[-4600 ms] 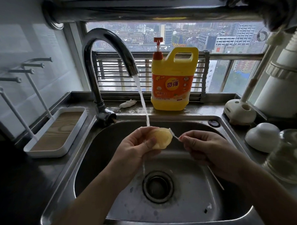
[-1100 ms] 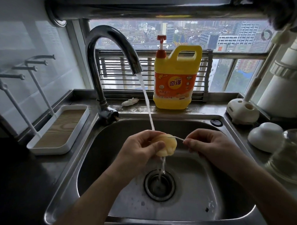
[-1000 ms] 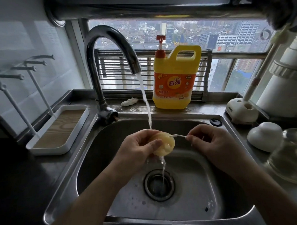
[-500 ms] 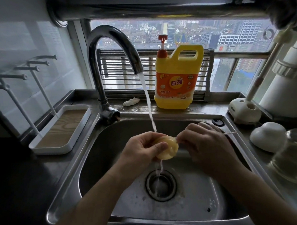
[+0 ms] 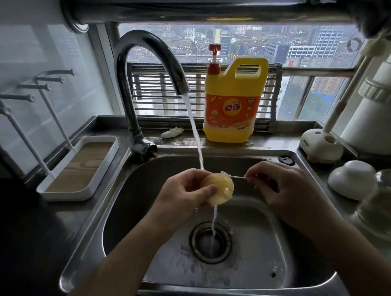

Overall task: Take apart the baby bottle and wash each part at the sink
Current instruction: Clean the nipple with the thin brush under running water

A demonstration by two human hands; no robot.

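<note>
Over the sink (image 5: 145, 194), frame centre: teat (image 5: 220, 186) sat under tap stream (image 5: 195, 134), tip toward lower right.
Left hand (image 5: 182, 192): gripped teat.
Right hand (image 5: 284, 193): pinched thin brush (image 5: 235, 175), axis left-right, bristles left.

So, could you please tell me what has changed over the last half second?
The right hand drew back rightward from the nipple, pulling the thin brush out until its bristled tip shows at its top edge. The left hand still holds the nipple under the running water.
</note>
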